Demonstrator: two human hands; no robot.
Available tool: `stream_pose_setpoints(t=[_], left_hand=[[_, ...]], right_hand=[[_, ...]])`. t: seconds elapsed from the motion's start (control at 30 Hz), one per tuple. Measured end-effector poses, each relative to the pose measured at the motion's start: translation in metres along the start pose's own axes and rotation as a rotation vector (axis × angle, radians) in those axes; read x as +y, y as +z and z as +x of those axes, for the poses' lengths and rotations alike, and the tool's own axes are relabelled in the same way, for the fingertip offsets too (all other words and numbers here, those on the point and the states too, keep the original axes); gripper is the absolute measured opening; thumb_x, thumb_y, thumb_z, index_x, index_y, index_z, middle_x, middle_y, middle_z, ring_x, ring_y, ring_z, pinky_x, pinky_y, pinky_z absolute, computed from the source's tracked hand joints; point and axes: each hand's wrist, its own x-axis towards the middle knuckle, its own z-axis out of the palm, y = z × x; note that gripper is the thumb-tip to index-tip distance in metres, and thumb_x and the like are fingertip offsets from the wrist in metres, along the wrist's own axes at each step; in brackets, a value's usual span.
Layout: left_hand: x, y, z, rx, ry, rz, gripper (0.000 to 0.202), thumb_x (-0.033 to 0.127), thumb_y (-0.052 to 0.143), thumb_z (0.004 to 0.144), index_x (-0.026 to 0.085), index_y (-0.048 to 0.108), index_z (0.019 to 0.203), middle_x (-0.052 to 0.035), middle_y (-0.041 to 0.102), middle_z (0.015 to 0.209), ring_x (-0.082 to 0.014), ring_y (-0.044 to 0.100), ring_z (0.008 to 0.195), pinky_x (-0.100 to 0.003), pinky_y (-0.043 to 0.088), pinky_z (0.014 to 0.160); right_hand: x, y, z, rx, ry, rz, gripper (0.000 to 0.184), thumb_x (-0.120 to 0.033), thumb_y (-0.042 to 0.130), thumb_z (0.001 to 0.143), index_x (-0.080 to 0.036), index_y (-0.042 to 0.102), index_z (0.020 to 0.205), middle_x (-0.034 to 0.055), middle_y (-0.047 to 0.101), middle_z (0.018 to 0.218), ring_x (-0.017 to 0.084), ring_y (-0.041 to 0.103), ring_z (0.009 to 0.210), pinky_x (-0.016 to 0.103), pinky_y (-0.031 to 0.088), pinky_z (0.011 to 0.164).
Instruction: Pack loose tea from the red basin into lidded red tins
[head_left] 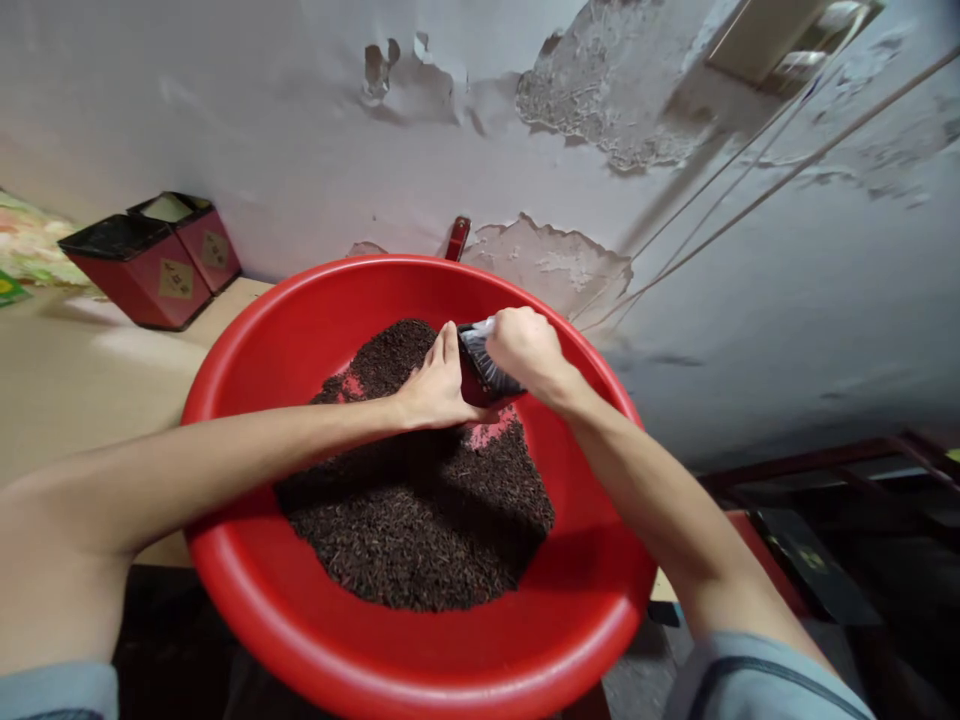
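Observation:
A wide red plastic basin (247, 370) holds a heap of dark, loose tea-like leaves (405, 540). Inside its far right part is a dark red tin (471, 385), tilted, with a clear plastic bag (487, 362) at its mouth. My left hand (436, 385) braces the tin from the left, fingers up along its side and thumb low across it. Closed in a fist, my right hand (529, 350) grips the bag at the tin's top. How much the bag contains is hard to make out.
Two open red tins with gold labels (176, 280) stand on the light table (82, 370) at left. A small red object (457, 238) is behind the basin, near a peeling wall (300, 150). Cords (750, 220) hang at right, above a dark box (806, 560).

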Motion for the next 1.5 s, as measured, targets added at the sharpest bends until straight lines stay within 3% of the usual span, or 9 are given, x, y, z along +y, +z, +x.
stream_pose_setpoints(t=[0.2, 0.53, 0.77, 0.87, 0.93, 1.03, 1.2, 1.33, 1.5], left_hand=[[0.012, -0.009, -0.012, 0.003, 0.056, 0.040, 0.156, 0.067, 0.082, 0.057, 0.014, -0.024, 0.158, -0.0275, -0.014, 0.167, -0.0476, -0.006, 0.154, -0.069, 0.011, 0.121], [-0.006, -0.044, -0.033, 0.013, -0.062, 0.070, 0.145, 0.070, 0.078, 0.064, 0.017, -0.018, 0.159, -0.0229, -0.013, 0.169, -0.0440, -0.008, 0.155, -0.057, 0.010, 0.125], [0.022, 0.007, -0.027, -0.079, -0.034, 0.094, 0.152, 0.069, 0.080, 0.057, 0.011, -0.017, 0.159, -0.0280, -0.016, 0.166, -0.0484, -0.010, 0.153, -0.072, 0.012, 0.118], [0.015, 0.022, -0.012, -0.043, -0.011, 0.102, 0.143, 0.060, 0.081, 0.058, 0.011, -0.005, 0.161, -0.0299, -0.002, 0.167, -0.0521, 0.002, 0.152, -0.072, 0.020, 0.116], [0.003, 0.021, 0.003, -0.039, 0.052, 0.111, 0.139, 0.053, 0.082, 0.055, 0.010, 0.004, 0.161, -0.0300, 0.011, 0.166, -0.0515, 0.016, 0.150, -0.066, 0.026, 0.117], [-0.012, 0.010, 0.024, -0.169, 0.173, 0.171, 0.138, 0.048, 0.082, 0.049, 0.011, 0.011, 0.161, -0.0279, 0.020, 0.164, -0.0492, 0.023, 0.149, -0.061, 0.029, 0.117], [-0.007, -0.002, 0.046, -0.373, 0.269, 0.288, 0.135, 0.048, 0.080, 0.049, 0.015, 0.014, 0.162, -0.0251, 0.024, 0.165, -0.0444, 0.025, 0.150, -0.058, 0.029, 0.117], [0.000, -0.009, 0.054, -0.411, 0.335, 0.251, 0.136, 0.040, 0.083, 0.042, 0.017, 0.022, 0.162, -0.0217, 0.031, 0.163, -0.0440, 0.030, 0.148, -0.054, 0.028, 0.119], [0.009, -0.036, 0.064, -0.476, 0.349, 0.097, 0.119, 0.028, 0.081, 0.039, 0.019, 0.044, 0.152, -0.0132, 0.057, 0.144, -0.0361, 0.048, 0.136, -0.040, 0.039, 0.112]], right_hand=[[0.003, -0.037, -0.010, 0.039, 0.014, -0.157, 0.034, -0.013, 0.050, 0.086, -0.009, 0.073, 0.111, 0.0200, 0.074, 0.099, 0.030, 0.071, 0.092, 0.041, 0.053, 0.082], [0.024, -0.024, -0.021, -0.020, -0.172, -0.186, 0.057, -0.005, 0.052, 0.075, -0.016, 0.067, 0.129, 0.0107, 0.077, 0.105, 0.026, 0.071, 0.098, 0.037, 0.053, 0.089], [0.008, -0.004, -0.030, -0.045, -0.074, -0.050, 0.039, -0.007, 0.048, 0.079, -0.009, 0.073, 0.109, 0.0183, 0.076, 0.099, 0.030, 0.072, 0.094, 0.040, 0.055, 0.084], [0.015, 0.019, -0.040, -0.026, -0.087, 0.067, 0.035, -0.007, 0.049, 0.080, -0.010, 0.071, 0.108, 0.0154, 0.076, 0.098, 0.025, 0.072, 0.090, 0.035, 0.054, 0.081], [0.030, 0.032, -0.046, 0.002, -0.232, 0.122, 0.033, -0.007, 0.047, 0.084, -0.012, 0.067, 0.110, 0.0136, 0.074, 0.104, 0.021, 0.070, 0.090, 0.032, 0.053, 0.080], [0.057, 0.040, -0.045, -0.016, -0.622, 0.017, 0.026, -0.016, 0.040, 0.097, -0.014, 0.064, 0.106, 0.0125, 0.071, 0.101, 0.018, 0.063, 0.082, 0.031, 0.050, 0.073], [0.073, 0.022, -0.025, -0.156, -1.152, -0.284, 0.049, -0.023, 0.020, 0.107, -0.013, 0.064, 0.089, 0.0100, 0.063, 0.082, 0.017, 0.051, 0.069, 0.035, 0.046, 0.072], [0.070, 0.002, -0.016, -0.253, -1.206, -0.259, 0.047, -0.025, 0.022, 0.108, -0.014, 0.062, 0.087, 0.0075, 0.061, 0.079, 0.016, 0.048, 0.067, 0.034, 0.045, 0.072], [0.066, -0.024, -0.026, -0.179, -1.276, -0.209, 0.044, -0.017, 0.023, 0.107, -0.014, 0.064, 0.093, 0.0079, 0.062, 0.086, 0.016, 0.052, 0.074, 0.033, 0.046, 0.075]])
